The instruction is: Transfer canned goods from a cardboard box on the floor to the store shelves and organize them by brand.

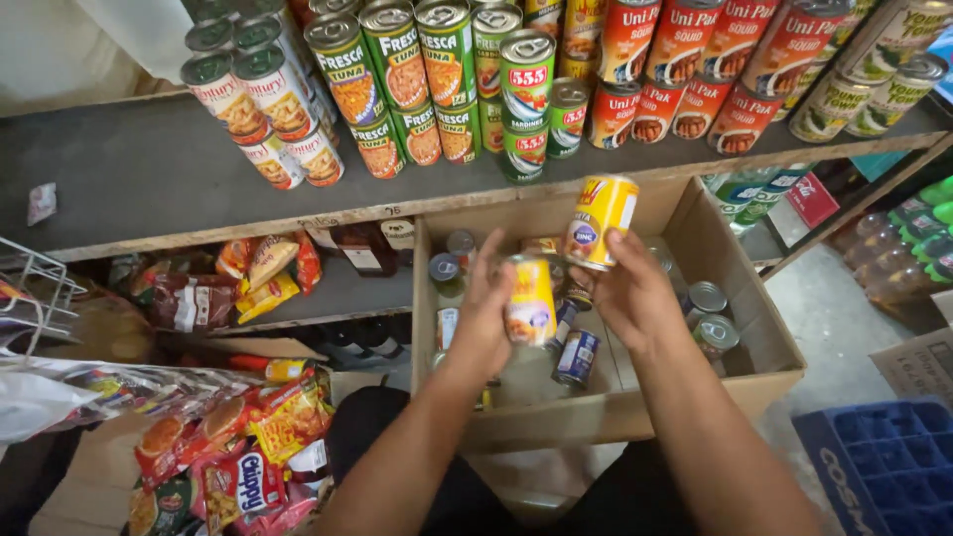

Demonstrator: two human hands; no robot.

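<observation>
My left hand [483,318] grips a yellow can [530,301] upright over an open cardboard box [764,342]. My right hand [625,288] holds a second yellow can [599,220] a little higher, tilted toward the shelf. Several more cans, blue and silver-topped, lie loose in the box below both hands [576,357]. Right above, a grey shelf board [159,174] carries stacked cans: green ones [397,69], a green-and-red pair [526,99], white-labelled ones [263,109] and red ones [685,69].
Snack packets [238,457] hang at lower left, with more packets on a lower shelf [253,273]. A white wire rack [35,283] sticks out at left. A blue plastic crate [884,467] stands at lower right, and green bottles [918,233] sit at far right.
</observation>
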